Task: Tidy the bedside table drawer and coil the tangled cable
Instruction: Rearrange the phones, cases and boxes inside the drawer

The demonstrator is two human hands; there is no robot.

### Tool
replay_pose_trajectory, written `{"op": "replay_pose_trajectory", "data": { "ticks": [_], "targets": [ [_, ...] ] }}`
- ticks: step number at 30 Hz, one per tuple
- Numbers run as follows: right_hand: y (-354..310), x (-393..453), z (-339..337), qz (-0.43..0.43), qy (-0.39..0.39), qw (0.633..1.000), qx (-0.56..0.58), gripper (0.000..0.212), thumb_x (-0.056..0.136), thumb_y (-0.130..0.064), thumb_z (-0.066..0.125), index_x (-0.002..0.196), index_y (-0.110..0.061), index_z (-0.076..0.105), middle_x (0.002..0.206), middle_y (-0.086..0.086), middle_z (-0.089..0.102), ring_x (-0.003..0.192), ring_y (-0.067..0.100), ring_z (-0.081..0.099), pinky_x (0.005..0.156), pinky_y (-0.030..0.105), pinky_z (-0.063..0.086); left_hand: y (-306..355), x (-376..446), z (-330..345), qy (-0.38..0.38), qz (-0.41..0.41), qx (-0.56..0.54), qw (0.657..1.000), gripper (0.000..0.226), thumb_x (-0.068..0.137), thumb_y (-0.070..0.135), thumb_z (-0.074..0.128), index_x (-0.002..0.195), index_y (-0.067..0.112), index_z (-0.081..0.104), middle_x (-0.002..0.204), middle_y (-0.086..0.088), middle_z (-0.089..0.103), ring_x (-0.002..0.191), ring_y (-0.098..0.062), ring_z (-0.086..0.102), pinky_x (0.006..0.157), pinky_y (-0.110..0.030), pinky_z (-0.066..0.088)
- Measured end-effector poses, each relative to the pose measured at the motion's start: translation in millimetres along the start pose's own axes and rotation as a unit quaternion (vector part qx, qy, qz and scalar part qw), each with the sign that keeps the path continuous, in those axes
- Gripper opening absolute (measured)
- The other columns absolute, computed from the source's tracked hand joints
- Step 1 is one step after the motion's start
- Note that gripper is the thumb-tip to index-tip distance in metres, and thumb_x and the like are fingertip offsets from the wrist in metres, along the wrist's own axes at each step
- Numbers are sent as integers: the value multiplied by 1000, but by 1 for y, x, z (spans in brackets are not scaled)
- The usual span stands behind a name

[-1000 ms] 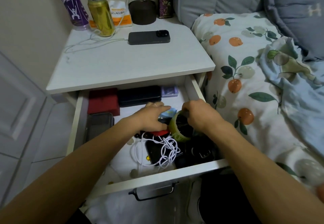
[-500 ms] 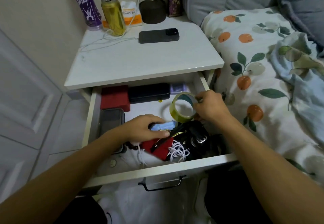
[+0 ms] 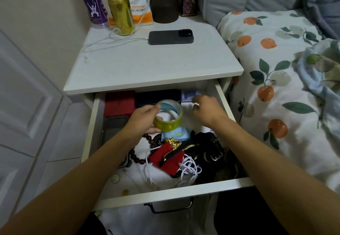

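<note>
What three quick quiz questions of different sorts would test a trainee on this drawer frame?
1. True or false: the left hand holds the roll of tape.
2. Which lies in the front of the drawer? A) tangled white cable B) gold can C) phone
3. Fill in: the right hand holds ____.

Key: 1 true; 2 A; 3 nothing.

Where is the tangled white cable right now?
In the head view, the white cable lies bunched near the front of the open drawer, right of centre, just under the red pouch and left of the black belt.
</note>
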State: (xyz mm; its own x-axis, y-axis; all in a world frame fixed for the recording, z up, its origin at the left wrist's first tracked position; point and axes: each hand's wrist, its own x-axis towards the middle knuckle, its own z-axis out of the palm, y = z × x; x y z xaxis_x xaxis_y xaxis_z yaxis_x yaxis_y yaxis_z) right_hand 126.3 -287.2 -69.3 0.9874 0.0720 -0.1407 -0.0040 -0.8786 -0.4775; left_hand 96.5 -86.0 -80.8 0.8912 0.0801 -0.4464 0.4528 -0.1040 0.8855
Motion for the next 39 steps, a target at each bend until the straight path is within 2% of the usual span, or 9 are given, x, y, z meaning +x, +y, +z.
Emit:
{"op": "replay_pose_trajectory", "data": {
  "ticks": [7,12,15,18,20,24,28,31,39],
  "targets": [
    [-2,44,25,-48,-96,982,-154,68,92,-17,46,153,-17,16,156,12,14,145,34,7,115,46,25,-1,3,-6,-2,-25,-113,993,34,97,34,55,124,13,56,114,-20,65,96,-28,70,65,-28,60],
    [0,37,23,-41,-60,962,-262,58,90,-32,52,142,-13,33,140,13,31,131,35,26,103,44,34,-4,5,-2,-5,-13,-106,994,29,96,30,59,121,17,57,117,-15,63,103,-27,68,82,-39,59],
    [8,20,15,-4,-126,960,-249,56,87,-28,60,136,-10,38,137,15,34,128,37,36,99,43,41,-2,7,0,-13,-16,-125,992,13,95,26,60,107,22,58,118,-14,63,105,-27,66,77,-37,60],
    [10,-1,1,1,-101,983,-150,15,84,-27,63,91,-16,55,108,11,56,105,32,59,78,32,47,7,12,5,-12,-16,-116,993,22,91,22,67,110,21,57,115,-12,66,103,-23,68,75,-35,60],
    [7,-20,-11,17,-78,992,-96,23,85,-25,62,67,-15,51,77,8,58,87,31,63,64,28,43,14,18,14,-8,-14,-96,995,33,87,21,72,115,20,55,114,-10,67,100,-22,69,74,-35,60],
    [8,-49,-16,28,-54,997,-57,16,83,-15,60,92,-2,66,94,19,67,90,33,64,74,37,52,26,32,52,7,-19,-94,995,32,85,21,75,107,14,52,114,-14,64,99,-24,67,59,-32,60],
    [13,-45,-8,24,-70,996,-46,8,82,-17,59,79,-13,64,85,9,66,83,30,63,73,34,54,25,45,86,62,50,43,996,29,86,32,73,84,14,50,99,-13,65,88,-27,68,67,-38,60],
    [15,-42,-7,27,-81,995,-54,13,81,-16,56,69,-13,55,79,10,60,77,31,60,68,33,52,22,44,86,103,181,343,916,36,88,43,65,75,13,50,77,-7,61,75,-28,61,62,-31,47],
    [15,-40,-12,40,-91,995,-26,14,85,-11,54,88,-11,68,99,13,61,90,32,61,79,32,52,36,56,75,-54,342,573,743,29,88,30,66,116,24,65,117,-2,51,102,-23,56,85,-36,49]
  ]
}}
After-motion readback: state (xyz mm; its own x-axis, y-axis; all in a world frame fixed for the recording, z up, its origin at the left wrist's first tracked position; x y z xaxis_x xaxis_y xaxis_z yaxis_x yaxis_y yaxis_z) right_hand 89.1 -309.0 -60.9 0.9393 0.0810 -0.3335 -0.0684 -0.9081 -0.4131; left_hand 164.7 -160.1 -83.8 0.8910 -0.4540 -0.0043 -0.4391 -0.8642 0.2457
